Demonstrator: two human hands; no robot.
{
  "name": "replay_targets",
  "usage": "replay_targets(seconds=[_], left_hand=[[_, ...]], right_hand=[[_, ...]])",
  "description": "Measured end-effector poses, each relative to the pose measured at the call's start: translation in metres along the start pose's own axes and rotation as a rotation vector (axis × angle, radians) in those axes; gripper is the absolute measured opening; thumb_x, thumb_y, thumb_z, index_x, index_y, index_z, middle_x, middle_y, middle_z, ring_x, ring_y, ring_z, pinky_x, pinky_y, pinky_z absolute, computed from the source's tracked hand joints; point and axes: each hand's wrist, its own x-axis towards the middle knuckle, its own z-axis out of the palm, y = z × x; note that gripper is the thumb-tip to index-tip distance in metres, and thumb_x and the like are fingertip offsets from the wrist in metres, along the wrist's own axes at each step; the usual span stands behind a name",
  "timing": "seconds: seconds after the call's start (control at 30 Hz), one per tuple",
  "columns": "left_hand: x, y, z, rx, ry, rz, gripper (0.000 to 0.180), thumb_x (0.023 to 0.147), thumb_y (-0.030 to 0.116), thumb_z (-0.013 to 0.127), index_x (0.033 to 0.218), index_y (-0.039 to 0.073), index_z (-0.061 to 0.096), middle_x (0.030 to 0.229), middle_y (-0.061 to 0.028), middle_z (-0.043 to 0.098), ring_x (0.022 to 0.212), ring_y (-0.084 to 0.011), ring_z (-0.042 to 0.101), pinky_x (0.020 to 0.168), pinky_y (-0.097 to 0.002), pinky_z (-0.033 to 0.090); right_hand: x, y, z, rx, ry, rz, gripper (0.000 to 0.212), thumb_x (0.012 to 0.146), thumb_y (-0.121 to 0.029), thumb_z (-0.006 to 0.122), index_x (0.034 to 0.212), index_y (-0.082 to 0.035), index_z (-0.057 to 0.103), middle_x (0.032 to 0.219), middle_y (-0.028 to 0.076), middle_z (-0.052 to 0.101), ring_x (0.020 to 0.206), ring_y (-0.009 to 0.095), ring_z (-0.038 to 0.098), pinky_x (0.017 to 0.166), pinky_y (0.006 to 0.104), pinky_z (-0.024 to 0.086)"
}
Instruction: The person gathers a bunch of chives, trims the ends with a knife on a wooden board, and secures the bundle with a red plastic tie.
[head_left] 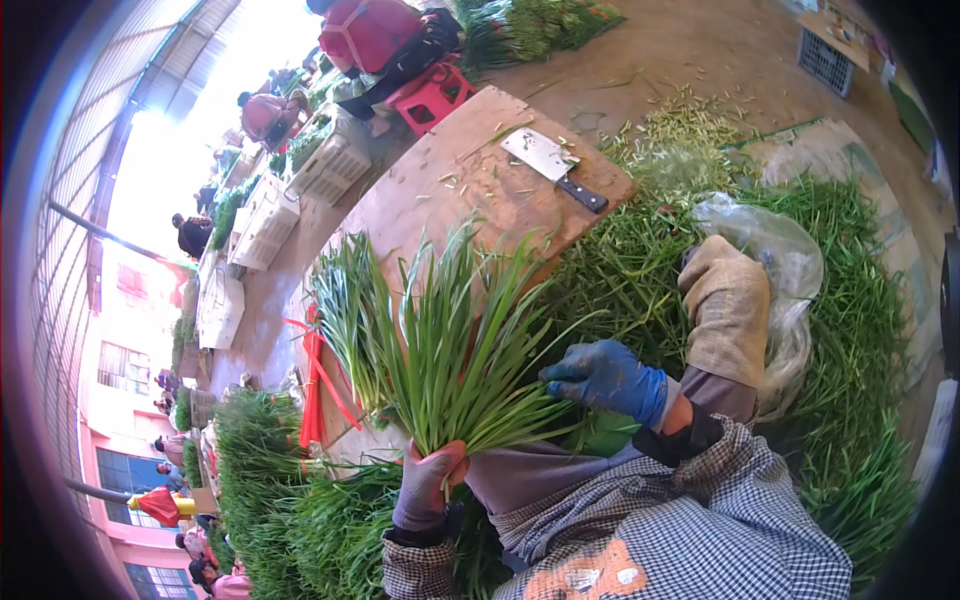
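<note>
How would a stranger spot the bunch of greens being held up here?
Find the big brown board in the upper middle, then look down to the person's left hand, low in the view. The held bunch of long green leaves fans upward from that hand's grip. Unlike the neighbouring bunch on its left, it is gripped in a hand.
</note>
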Motion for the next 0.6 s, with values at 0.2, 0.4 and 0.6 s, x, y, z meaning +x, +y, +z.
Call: replay_targets(seconds=[0.2,0.4,0.6], left_hand=[[-0.001,-0.006,-0.009,0.011,-0.006,-0.044,0.028,0.079,0.009,0.068,0.103,-0.002,0.057,0.065,-0.0009,0.051,0.046,-0.0082,0.042,0.041,-0.0227,0.030],[-0.006,-0.011,-0.015,-0.046,0.052,-0.033,0.027,0.079,0.006,0.067,0.102,-0.002,0.056,0.067,-0.0020,0.053,0.047,-0.0088,0.044,0.042,-0.0229,0.032],[-0.010,-0.017,-0.033,-0.020,0.051,-0.086,0.037,0.076,0.009,0.068,0.109,-0.003,0.055,0.074,-0.0029,0.057,0.049,-0.0079,0.046,0.041,-0.0211,0.034]], right_hand=[[-0.002,0.000,0.007,0.244,0.052,0.096,0.021,0.084,-0.015,0.069,0.101,-0.003,0.071,0.084,0.013,0.068,0.078,0.025,0.066,0.068,0.0356,0.052],[-0.017,0.041,-0.052,0.131,0.366,0.242,0.022,0.086,-0.018,0.066,0.103,-0.005,0.070,0.086,0.013,0.070,0.078,0.023,0.067,0.070,0.0328,0.053],[0.005,0.007,-0.040,0.017,0.056,0.302,0.028,0.085,-0.021,0.069,0.109,-0.008,0.069,0.097,0.013,0.071,0.085,0.021,0.068,0.075,0.0318,0.053]])
